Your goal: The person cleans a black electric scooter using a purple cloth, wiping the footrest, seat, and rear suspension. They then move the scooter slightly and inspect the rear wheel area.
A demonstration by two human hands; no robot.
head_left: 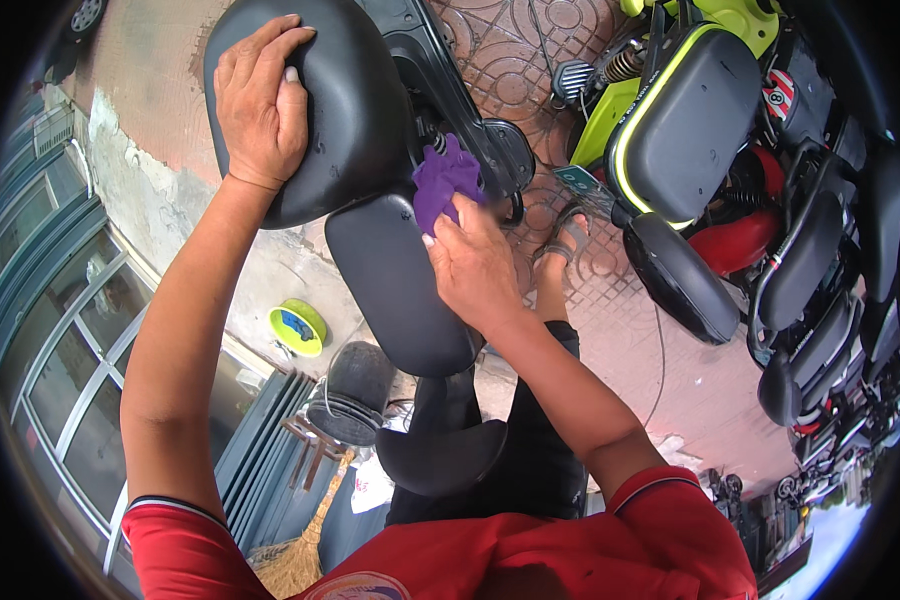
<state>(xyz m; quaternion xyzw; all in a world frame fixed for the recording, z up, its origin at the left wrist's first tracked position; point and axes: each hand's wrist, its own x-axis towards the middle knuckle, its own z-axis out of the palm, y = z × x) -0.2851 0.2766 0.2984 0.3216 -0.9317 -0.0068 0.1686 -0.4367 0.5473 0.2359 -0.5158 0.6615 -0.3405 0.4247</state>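
A black scooter stands before me, its large front seat (352, 97) raised at a tilt and a smaller rear seat (401, 292) behind it. My left hand (261, 101) rests on the large seat, fingers loosely together, gripping nothing. In my right hand (469, 259) is a bunched purple cloth (446, 180), pinched between thumb and fingers. The cloth lies against the black frame (495, 150) beside the seats, near a dark opening with a spring in it. A black backrest pad (441, 457) is close to my body. What the cloth covers is hidden.
To the right stand several parked scooters, the nearest with a lime-trimmed black seat (690, 120). At left are a yellow-green basin (298, 328) holding a blue item, a black bucket (356, 386), a straw broom (300, 551) and a glazed door (82, 360). My sandalled foot (566, 240) is on the paving.
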